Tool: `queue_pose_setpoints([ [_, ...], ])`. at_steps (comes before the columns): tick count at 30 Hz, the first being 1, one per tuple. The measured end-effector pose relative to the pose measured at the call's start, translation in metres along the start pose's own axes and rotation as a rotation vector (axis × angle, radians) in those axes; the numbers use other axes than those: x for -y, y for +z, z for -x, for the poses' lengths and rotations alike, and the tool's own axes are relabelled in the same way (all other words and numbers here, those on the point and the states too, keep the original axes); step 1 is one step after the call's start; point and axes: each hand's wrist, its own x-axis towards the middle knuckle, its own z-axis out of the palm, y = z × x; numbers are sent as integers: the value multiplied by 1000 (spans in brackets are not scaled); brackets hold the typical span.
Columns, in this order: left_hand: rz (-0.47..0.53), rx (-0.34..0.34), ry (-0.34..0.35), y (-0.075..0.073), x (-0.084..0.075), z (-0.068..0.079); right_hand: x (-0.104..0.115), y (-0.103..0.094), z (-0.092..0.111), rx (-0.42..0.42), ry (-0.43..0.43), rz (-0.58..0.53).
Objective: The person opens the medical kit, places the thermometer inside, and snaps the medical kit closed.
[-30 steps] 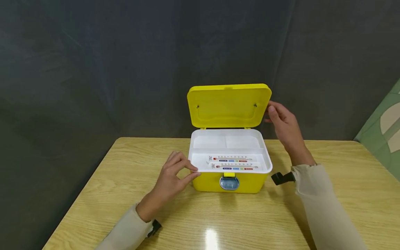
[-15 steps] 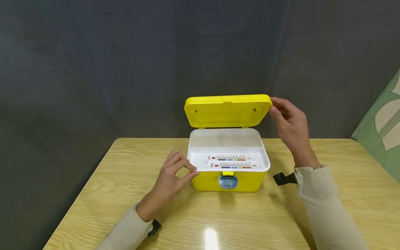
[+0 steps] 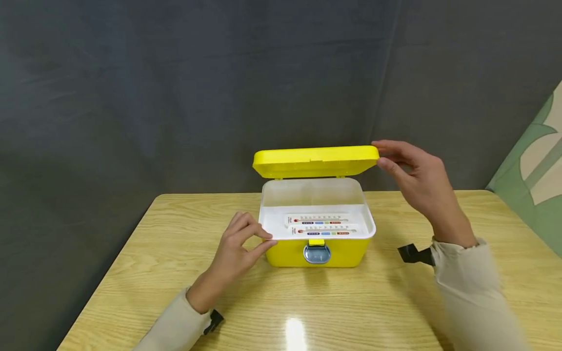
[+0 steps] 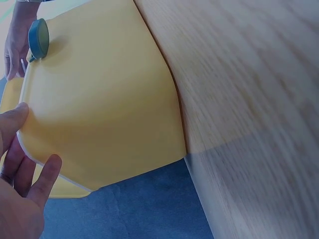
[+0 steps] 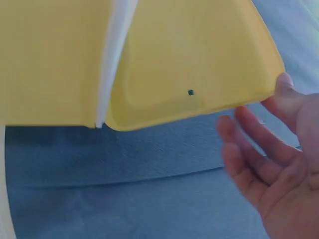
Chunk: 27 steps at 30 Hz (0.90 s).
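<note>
A yellow plastic box (image 3: 344, 254) stands on the table with its hinged yellow lid (image 3: 316, 156) tilted partway down over the back. Inside, a white tray (image 3: 273, 220) bears two white thermometer cards (image 3: 318, 219) with colored scale bands. My left hand (image 3: 232, 253) pinches the rim at the front left corner; in the left wrist view its thumb lies against the box's yellow wall (image 4: 104, 94). At the lid's right front corner, my right hand (image 3: 423, 183) holds the edge between thumb and fingers. The right wrist view shows the lid's underside (image 5: 199, 50). A blue-grey latch (image 3: 317, 254) hangs on the front.
The wooden table (image 3: 175, 282) ends just behind the box, where a dark curtain (image 3: 197, 97) hangs. At the far right is a green and beige patterned panel (image 3: 535, 156). Black straps (image 3: 414, 254) stick out at both wrists.
The lid has swung forward and down from nearly upright. My right hand has come from beside the lid to its front corner. My left hand has stayed at the rim.
</note>
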Motion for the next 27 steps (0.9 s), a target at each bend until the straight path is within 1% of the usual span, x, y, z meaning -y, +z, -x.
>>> queue_pose_setpoints([
  [3, 2, 16, -18, -1, 0, -1, 3, -6, 4, 58, 6, 97],
  [7, 1, 23, -19, -1, 1, 0, 9, -11, 9, 109, 1, 171],
  [11, -3, 17, -17, 0, 0, 2, 15, -14, 12, 128, -41, 221],
  [14, -5, 16, -28, -1, 0, 2, 18, -15, 15, 133, -82, 246],
  [19, -6, -1, -4, -1, 2, 1, 19, -17, 23, 159, -143, 263],
  [21, 14, -2, -2, -1, 3, 1, 19, -16, 27, 165, -174, 277],
  [24, 74, -8, -24, -3, 5, 2, 18, -15, 34, 152, -235, 304],
  [27, 148, -50, -60, -5, 9, 5, 17, -12, 41, 126, -317, 319],
])
